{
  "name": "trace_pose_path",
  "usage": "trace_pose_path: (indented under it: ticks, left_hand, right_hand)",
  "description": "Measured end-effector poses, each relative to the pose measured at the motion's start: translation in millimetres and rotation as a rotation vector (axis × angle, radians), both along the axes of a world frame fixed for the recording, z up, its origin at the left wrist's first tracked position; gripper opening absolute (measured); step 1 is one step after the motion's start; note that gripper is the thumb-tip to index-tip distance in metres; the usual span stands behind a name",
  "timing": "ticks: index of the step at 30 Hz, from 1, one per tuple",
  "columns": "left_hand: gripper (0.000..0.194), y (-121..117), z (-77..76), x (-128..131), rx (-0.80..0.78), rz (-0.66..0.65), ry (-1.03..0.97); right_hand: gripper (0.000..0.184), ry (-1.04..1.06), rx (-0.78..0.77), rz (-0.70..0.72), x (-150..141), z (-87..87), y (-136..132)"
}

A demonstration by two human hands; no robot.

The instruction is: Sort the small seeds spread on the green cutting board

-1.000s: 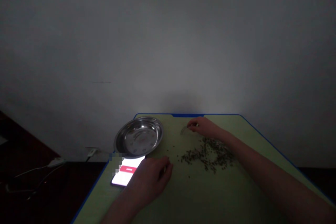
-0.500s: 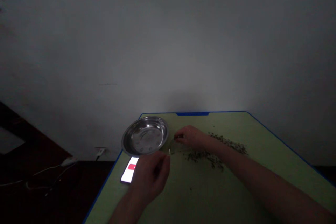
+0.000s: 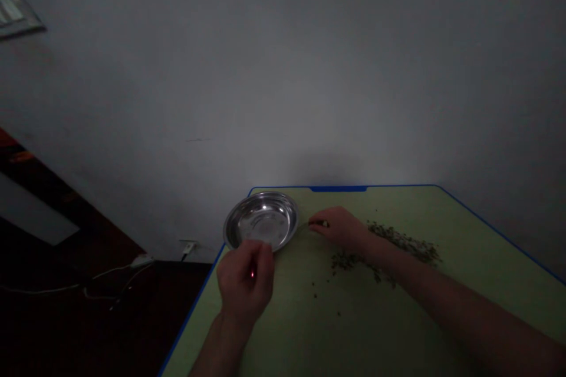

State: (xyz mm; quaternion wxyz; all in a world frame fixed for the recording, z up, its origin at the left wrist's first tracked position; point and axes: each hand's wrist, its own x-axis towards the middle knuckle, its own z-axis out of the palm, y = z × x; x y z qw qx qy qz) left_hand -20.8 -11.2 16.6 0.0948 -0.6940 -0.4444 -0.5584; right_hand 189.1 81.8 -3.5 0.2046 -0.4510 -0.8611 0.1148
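My left hand [image 3: 245,277] is closed, thumb against the curled fingers, in front of the near rim of a round steel basin [image 3: 232,221]. What it grips, if anything, is hidden. To the right of the basin, my right hand [image 3: 333,227] is closed in a pinch just above the table. A faint, thin streak shows between its fingertips and the basin, too dim to name. Small dark seed-like bits [image 3: 404,241] lie scattered beside and beyond my right forearm. A tiny red glow shows through the gap in my left fist.
The light green table [image 3: 300,336] has a blue edge and stands against a grey wall [image 3: 309,70]. A few loose bits lie near its middle. On the left, a wall socket [image 3: 189,247] and white cables [image 3: 106,272] are near the dark floor.
The view has shifted, so the table appears further right. My left hand is now nearer the basin and hides the lit phone. The clear, shiny thing between my hands no longer shows plainly.
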Motion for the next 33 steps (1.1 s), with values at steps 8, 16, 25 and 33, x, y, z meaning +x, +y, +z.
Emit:
trace_pose_path:
  ticks: [8, 16, 25, 33]
  left_hand:
    - [0.025, 1, -1.5, 1, -0.022, -0.004, 0.12]
    - [0.028, -1, 2.1, 4, -0.104, -0.037, 0.153]
    - [0.026, -1, 2.9, 7, -0.129, -0.084, 0.122]
    - [0.025, 2, -1.8, 6, -0.14, -0.117, 0.128]
  right_hand:
    - [0.024, -0.132, 0.161, 0.081, -9, -13.1, -22]
    - [0.021, -0.138, 0.171, 0.129, -18, -20.6, -19]
    - [0.024, -0.152, 0.045, 0.258, 22, -5.5, -50]
    - [0.024, -0.045, 0.005, -0.052, 49, 17.3, -21]
